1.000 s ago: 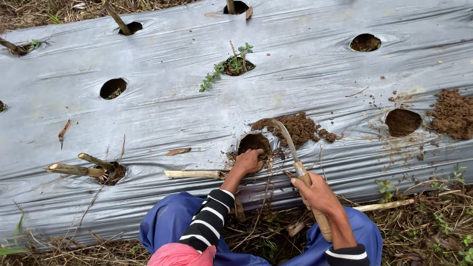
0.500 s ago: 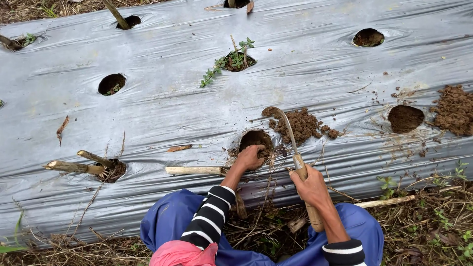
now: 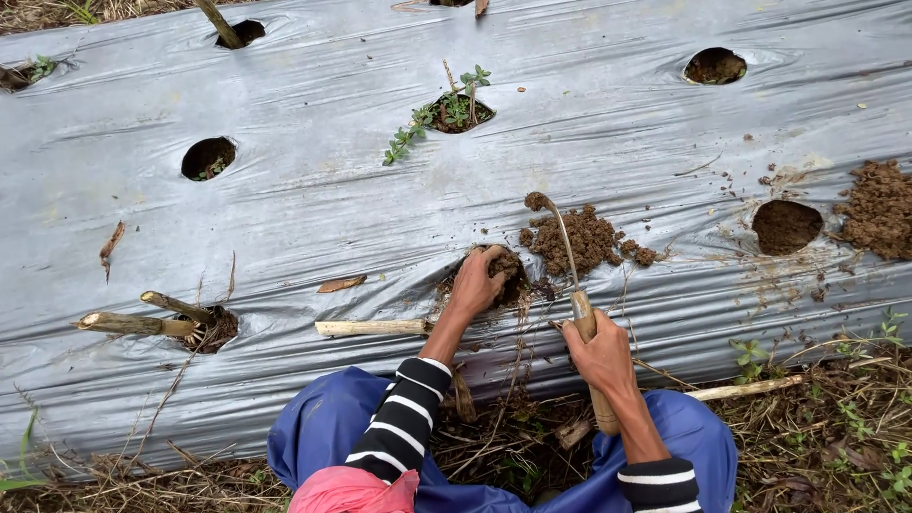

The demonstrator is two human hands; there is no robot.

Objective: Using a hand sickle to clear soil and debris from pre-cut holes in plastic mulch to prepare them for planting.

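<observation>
While the person crouches at the edge of a raised bed covered in silver plastic mulch (image 3: 313, 209), the left hand (image 3: 475, 285) reaches into a planting hole (image 3: 508, 271), its fingers curled around a clump of brown soil at the hole's rim. The right hand (image 3: 600, 353) has its fingers wrapped tight on the wooden handle of a curved sickle (image 3: 568, 256), whose thin blade arcs up over a soil pile (image 3: 584, 237) lying on the plastic just right of the hole. A cut stick (image 3: 370, 328) lies on the sheet just left of the left wrist. Farther right, another hole (image 3: 787, 226) sits beside a second soil heap (image 3: 879, 207).
</observation>
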